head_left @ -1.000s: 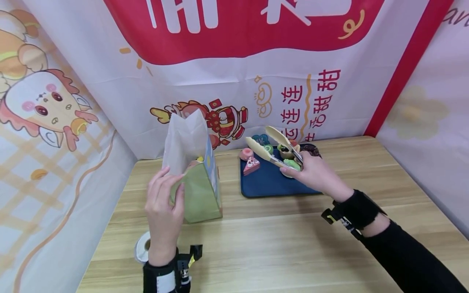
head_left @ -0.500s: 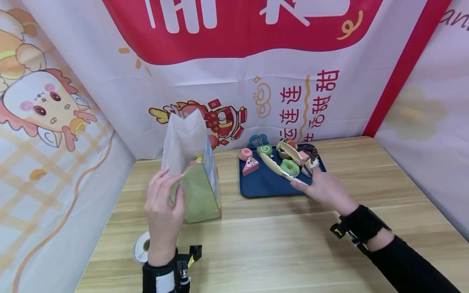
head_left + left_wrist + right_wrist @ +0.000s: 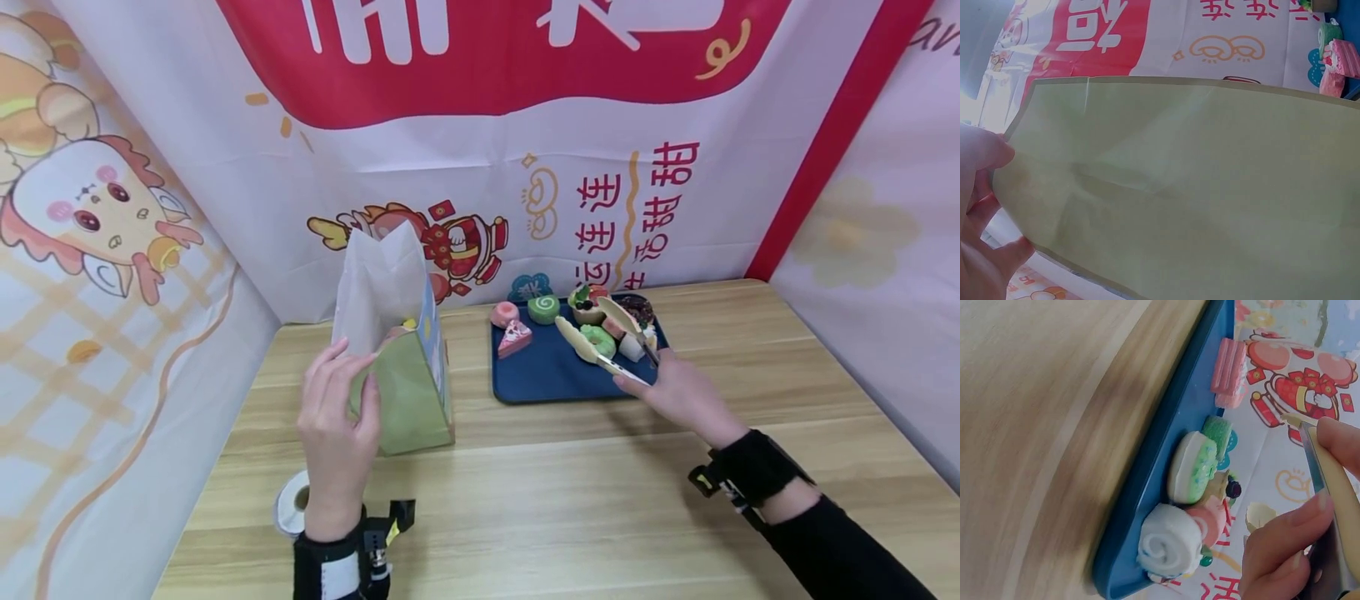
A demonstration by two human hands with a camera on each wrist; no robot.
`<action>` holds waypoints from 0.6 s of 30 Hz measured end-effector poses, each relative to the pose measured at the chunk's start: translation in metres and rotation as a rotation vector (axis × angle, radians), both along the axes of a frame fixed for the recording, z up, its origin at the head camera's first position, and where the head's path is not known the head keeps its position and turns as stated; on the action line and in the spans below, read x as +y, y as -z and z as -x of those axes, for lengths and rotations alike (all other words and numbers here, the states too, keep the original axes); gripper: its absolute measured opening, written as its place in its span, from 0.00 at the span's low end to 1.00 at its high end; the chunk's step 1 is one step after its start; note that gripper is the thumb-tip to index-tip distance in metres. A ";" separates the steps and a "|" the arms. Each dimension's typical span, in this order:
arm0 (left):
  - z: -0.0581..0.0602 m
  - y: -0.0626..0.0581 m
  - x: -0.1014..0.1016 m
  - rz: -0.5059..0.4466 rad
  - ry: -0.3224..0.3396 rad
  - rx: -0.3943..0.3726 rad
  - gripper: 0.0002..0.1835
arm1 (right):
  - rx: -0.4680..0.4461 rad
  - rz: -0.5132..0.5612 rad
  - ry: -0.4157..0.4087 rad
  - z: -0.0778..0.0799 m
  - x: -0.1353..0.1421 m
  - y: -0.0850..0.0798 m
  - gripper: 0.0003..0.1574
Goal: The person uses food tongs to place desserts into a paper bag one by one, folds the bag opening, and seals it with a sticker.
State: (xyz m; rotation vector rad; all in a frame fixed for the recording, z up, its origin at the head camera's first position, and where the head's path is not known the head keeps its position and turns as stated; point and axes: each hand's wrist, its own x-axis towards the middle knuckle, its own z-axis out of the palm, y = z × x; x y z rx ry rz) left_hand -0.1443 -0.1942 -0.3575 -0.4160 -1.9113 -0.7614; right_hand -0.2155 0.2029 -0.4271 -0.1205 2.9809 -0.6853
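Observation:
My left hand (image 3: 337, 437) holds the upper rim of a green paper bag (image 3: 412, 396) with a white lining; the left wrist view shows its fingers and thumb at the bag's edge (image 3: 1179, 175). The right hand (image 3: 686, 392) grips metal tongs (image 3: 577, 341) with cream tips, spread apart over a dark blue tray (image 3: 540, 386). Between and beneath the tips are a green donut (image 3: 598, 340) and a white swirl roll (image 3: 1169, 540). A pink cake slice (image 3: 514, 338), a pink donut (image 3: 505, 313) and a green swirl roll (image 3: 543, 309) lie at the tray's left.
A dark chocolate donut (image 3: 638, 307) and a fruit-topped tart (image 3: 585, 308) sit at the tray's back right. A roll of white tape (image 3: 290, 505) lies beside my left wrist. Printed cloth (image 3: 450, 150) hangs behind the wooden table (image 3: 525, 517).
My right hand and the tongs have moved right and toward me over the tray, uncovering the green donut and green swirl roll. The left hand and bag have stayed put.

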 end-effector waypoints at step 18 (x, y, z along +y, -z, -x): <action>0.001 0.001 0.000 -0.002 -0.005 -0.012 0.08 | 0.002 -0.010 0.053 0.004 0.018 0.009 0.61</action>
